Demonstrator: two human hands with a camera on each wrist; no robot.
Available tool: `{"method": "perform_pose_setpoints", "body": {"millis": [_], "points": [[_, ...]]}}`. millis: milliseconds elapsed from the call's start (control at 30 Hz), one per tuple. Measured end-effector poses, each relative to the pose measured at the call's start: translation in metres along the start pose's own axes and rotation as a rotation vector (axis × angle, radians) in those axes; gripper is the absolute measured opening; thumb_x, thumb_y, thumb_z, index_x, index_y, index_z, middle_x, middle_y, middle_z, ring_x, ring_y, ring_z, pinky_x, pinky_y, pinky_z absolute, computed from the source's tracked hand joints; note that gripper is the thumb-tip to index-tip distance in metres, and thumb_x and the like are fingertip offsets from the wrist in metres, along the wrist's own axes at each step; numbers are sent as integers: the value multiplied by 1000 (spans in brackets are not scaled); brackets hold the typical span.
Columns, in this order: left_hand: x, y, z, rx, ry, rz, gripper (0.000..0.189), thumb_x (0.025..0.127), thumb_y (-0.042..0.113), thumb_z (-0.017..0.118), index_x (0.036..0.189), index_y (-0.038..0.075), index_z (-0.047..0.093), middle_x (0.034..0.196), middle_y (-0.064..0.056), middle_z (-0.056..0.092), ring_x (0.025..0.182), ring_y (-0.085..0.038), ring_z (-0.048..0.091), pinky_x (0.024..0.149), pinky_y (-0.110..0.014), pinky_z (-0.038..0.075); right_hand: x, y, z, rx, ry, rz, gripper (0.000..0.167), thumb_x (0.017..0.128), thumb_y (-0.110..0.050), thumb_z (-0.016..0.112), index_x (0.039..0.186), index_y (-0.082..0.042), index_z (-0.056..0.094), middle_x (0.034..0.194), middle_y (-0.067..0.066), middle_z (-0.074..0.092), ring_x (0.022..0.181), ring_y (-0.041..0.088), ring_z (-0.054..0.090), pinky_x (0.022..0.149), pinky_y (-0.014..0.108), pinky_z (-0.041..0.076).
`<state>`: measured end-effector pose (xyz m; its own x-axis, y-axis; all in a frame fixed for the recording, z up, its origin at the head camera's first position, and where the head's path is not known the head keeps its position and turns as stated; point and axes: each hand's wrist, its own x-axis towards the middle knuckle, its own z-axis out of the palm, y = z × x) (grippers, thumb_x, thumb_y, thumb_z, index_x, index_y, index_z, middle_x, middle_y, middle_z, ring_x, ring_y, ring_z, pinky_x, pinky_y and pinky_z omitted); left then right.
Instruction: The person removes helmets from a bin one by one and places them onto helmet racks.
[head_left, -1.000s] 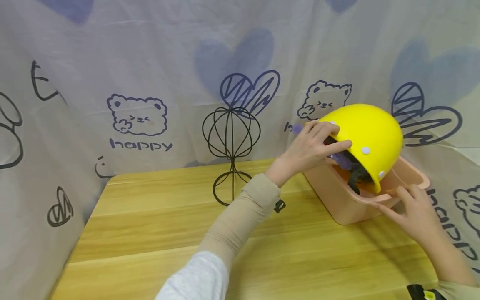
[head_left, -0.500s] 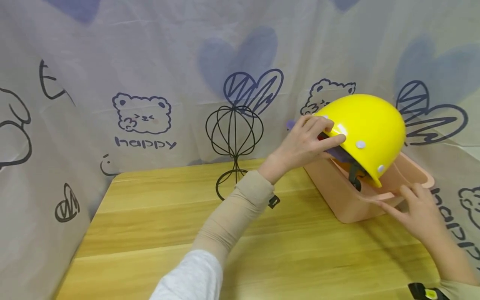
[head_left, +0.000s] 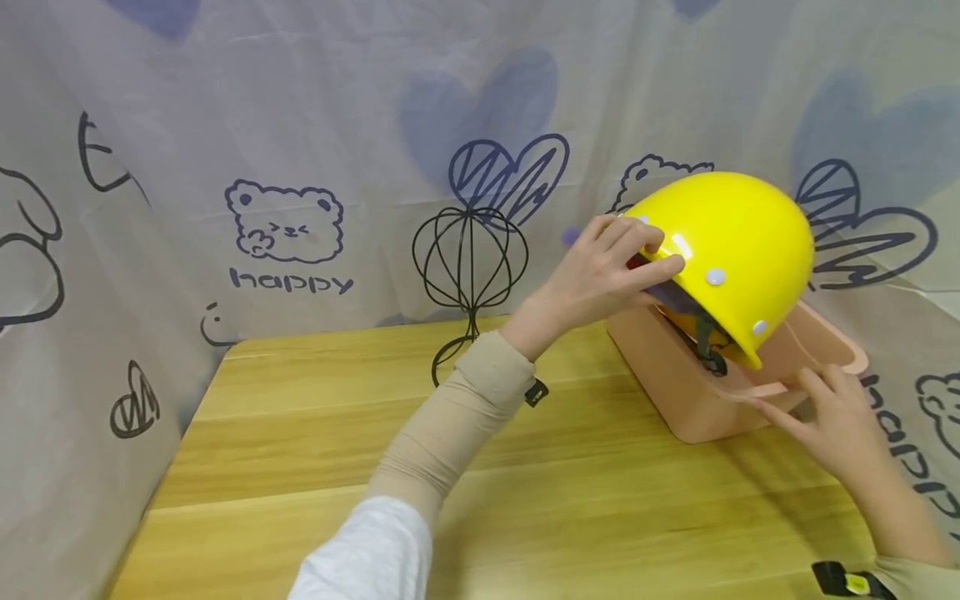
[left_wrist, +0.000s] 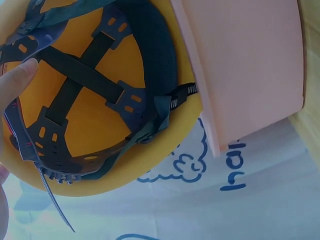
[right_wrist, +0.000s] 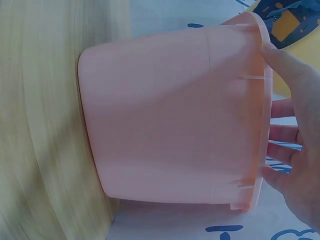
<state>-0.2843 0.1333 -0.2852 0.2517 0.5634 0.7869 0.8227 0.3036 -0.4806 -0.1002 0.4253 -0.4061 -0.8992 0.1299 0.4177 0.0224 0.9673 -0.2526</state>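
Note:
A yellow hard hat [head_left: 738, 242] tilts over the pink plastic bin [head_left: 667, 392], dome facing up and right. My left hand [head_left: 600, 271] grips the hat's left rim, thumb on the outside in the head view. Inside the shell, dark crossed straps [left_wrist: 75, 70] and a chin strap buckle [left_wrist: 181, 95] show in the left wrist view. A purple piece [head_left: 572, 237] sticks out behind the left hand. My right hand [head_left: 843, 425] holds the bin's near rim between thumb and fingers. The bin stands upright on the table.
A black wire stand [head_left: 472, 321] with a round cage top stands at the back of the wooden table [head_left: 285, 433], left of the bin. A printed cloth [head_left: 375, 125] hangs behind and beside the table. My left forearm crosses in front of the stand's base.
The hard hat has risen, with my left hand moving up and slightly left along with it. My right hand stays on the bin's rim. The view has shifted a little.

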Motion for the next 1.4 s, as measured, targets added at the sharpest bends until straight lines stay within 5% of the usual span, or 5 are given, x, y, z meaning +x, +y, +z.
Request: {"method": "perform_pose_setpoints", "body": {"millis": [333, 600, 1100, 1400], "points": [[5, -9, -24, 49, 63, 21, 26, 99, 47, 49, 106, 25, 60, 102, -3, 56, 96, -19, 52, 89, -35, 45, 0, 4, 5, -4, 85, -72, 53, 83, -46, 74, 99, 0, 55, 97, 22, 44, 87, 40, 41, 75, 57, 31], [4, -16, -32, 58, 125, 28, 19, 98, 40, 54, 103, 23, 61, 99, -5, 56, 93, -21, 53, 87, -35, 47, -1, 3, 5, 6, 49, -29, 54, 85, -47, 71, 100, 1, 53, 100, 24, 42, 93, 44, 39, 80, 60, 30], [1, -30, -55, 92, 179, 0, 8, 96, 26, 58, 98, 21, 63, 96, -6, 55, 93, -23, 55, 85, -34, 49, 1, -3, 9, 30, 107, -54, 60, 87, -54, 66, 102, 3, 54, 101, 25, 42, 95, 46, 39, 79, 60, 30], [-1, -35, -61, 101, 169, -42, 7, 96, 24, 56, 98, 19, 60, 95, -7, 53, 91, -23, 54, 85, -34, 49, 5, -7, 13, 7, 236, -185, 79, 85, -74, 49, 95, 3, 59, 90, 23, 48, 77, 40, 45, 67, 52, 34]]}}
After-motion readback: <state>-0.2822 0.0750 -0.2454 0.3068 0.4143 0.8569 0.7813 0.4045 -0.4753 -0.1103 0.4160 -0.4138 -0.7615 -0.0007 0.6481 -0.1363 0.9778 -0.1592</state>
